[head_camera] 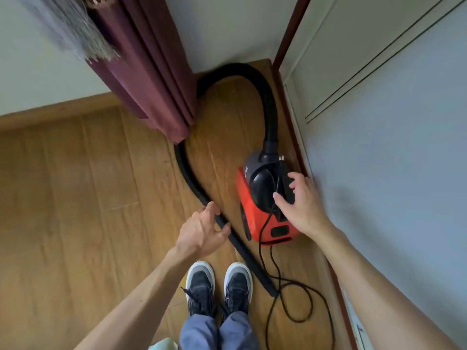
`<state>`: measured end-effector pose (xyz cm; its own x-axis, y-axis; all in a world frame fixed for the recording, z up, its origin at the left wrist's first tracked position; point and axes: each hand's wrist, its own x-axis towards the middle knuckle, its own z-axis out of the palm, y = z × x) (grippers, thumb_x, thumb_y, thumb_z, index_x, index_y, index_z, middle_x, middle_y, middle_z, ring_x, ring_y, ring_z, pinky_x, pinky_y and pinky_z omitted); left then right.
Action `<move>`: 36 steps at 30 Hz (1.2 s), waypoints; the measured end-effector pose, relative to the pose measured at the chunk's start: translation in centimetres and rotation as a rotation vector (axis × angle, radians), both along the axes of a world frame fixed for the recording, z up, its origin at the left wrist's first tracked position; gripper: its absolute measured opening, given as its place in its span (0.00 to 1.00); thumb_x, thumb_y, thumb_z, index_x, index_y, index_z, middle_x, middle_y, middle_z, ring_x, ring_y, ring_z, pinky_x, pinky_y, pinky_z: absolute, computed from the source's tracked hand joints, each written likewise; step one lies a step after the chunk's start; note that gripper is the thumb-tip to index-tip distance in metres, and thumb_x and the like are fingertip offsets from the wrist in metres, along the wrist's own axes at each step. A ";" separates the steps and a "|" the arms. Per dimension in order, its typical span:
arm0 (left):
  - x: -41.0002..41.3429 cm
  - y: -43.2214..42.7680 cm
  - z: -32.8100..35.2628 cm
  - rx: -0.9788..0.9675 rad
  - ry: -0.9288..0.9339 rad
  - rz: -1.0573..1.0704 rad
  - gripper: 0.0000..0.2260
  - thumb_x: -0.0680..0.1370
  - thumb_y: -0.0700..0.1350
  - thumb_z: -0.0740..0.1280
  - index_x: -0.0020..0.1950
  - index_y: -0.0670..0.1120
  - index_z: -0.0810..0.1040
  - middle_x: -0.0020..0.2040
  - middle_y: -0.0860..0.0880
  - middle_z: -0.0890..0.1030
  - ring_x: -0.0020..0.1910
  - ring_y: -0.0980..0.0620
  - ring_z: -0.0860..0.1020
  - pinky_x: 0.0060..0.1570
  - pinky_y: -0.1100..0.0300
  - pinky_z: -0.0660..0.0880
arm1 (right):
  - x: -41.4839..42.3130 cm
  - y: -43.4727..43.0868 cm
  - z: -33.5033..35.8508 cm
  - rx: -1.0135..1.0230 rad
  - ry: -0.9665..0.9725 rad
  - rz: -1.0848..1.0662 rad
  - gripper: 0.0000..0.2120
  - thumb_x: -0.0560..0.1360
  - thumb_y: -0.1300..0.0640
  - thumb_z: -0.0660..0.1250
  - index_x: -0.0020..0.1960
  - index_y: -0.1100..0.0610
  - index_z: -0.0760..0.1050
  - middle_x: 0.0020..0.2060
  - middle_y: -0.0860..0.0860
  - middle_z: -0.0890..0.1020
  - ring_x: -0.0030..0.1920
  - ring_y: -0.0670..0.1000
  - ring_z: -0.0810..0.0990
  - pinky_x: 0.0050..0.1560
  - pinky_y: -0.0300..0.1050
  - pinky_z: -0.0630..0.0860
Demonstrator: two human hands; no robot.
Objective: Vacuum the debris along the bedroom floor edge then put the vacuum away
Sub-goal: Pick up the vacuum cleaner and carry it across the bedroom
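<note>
Red-and-black canister vacuum stood on brown wooden floor, right of maroon pleated curtain. Left hand curled round black flexible hose below the curtain; right hand, fingers spread, touched the vacuum's black top.

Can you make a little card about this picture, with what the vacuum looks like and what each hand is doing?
vacuum: red and black, on the wooden floor
hose: black, loops partly behind the purple curtain
left hand: holds the hose between thumb and fingers
right hand: rests on the vacuum's black top, fingers spread
cord: black, lying loose on the floor
</note>
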<state>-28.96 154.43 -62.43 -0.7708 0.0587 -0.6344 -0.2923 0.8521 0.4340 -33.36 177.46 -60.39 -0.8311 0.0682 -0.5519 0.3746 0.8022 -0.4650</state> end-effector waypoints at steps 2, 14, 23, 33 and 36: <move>0.3 0.2 -3.4 -0.007 -0.041 0.061 0.18 0.73 0.57 0.64 0.58 0.48 0.71 0.49 0.49 0.80 0.46 0.47 0.79 0.45 0.52 0.77 | -0.6 0.2 -2.9 0.027 0.038 -0.035 0.31 0.77 0.47 0.67 0.74 0.57 0.61 0.65 0.56 0.72 0.65 0.56 0.71 0.65 0.52 0.72; 2.0 2.5 -16.0 0.047 -0.229 0.365 0.22 0.77 0.55 0.64 0.65 0.44 0.65 0.56 0.43 0.78 0.51 0.43 0.78 0.52 0.49 0.77 | -0.8 1.4 -10.3 -0.035 0.230 0.008 0.20 0.83 0.53 0.56 0.73 0.56 0.69 0.53 0.50 0.72 0.52 0.46 0.72 0.46 0.25 0.65; 1.7 3.6 -20.2 0.055 -0.316 0.647 0.28 0.78 0.49 0.66 0.70 0.40 0.57 0.65 0.37 0.73 0.60 0.39 0.76 0.49 0.56 0.73 | -0.8 2.6 -10.6 -0.516 0.029 -0.226 0.28 0.82 0.60 0.61 0.73 0.34 0.60 0.57 0.50 0.82 0.50 0.52 0.84 0.54 0.53 0.81; 0.9 3.7 -23.5 0.078 -0.369 0.872 0.26 0.78 0.45 0.68 0.69 0.40 0.58 0.65 0.36 0.73 0.62 0.37 0.75 0.58 0.48 0.75 | -0.8 2.3 -10.5 -0.885 -0.276 -0.467 0.12 0.83 0.56 0.55 0.58 0.61 0.74 0.38 0.57 0.81 0.38 0.56 0.81 0.42 0.48 0.80; 1.3 3.5 -24.3 0.126 -0.348 0.924 0.26 0.78 0.44 0.69 0.69 0.43 0.59 0.64 0.39 0.74 0.59 0.39 0.76 0.54 0.51 0.76 | -1.0 2.2 -10.6 -0.908 -0.269 -0.453 0.13 0.83 0.56 0.54 0.59 0.61 0.74 0.37 0.57 0.80 0.35 0.54 0.79 0.40 0.46 0.79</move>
<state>-27.65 157.89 -86.69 -0.3195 -0.3881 -0.8645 -0.9462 0.1790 0.2694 -34.36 179.65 -71.04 -0.6734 -0.1901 -0.7144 0.7330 -0.0468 -0.6786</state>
